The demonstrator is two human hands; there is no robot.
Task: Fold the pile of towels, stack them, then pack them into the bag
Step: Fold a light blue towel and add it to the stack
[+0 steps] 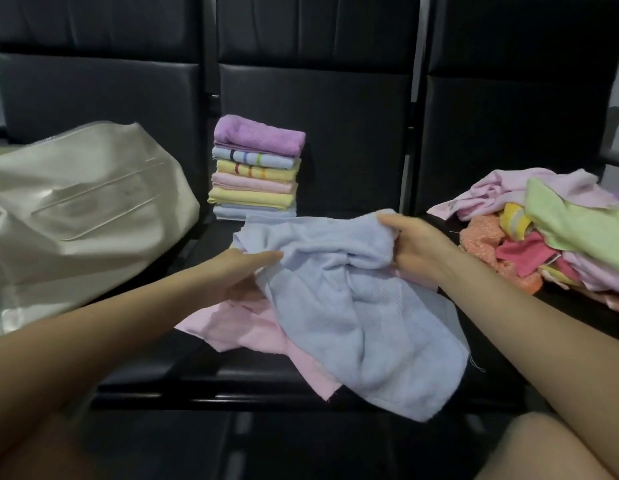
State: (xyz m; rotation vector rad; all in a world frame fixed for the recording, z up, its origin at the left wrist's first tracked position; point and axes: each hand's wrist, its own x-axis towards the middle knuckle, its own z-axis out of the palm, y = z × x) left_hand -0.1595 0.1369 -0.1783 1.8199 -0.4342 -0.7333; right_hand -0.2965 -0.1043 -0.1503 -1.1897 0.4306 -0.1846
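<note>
Both hands, left hand (247, 268) and right hand (410, 242), pinch the crumpled pale-blue terry towel (356, 306) over the near black seat (266, 368), and its trailing corner could drag along the loose pink towel (252, 327) beneath.

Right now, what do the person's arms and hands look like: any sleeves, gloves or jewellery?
Both forearms are bare up to the picture's edge, with no sleeve showing. The left hand and right hand wear no gloves, and no ring, watch or bracelet shows on them.
</note>
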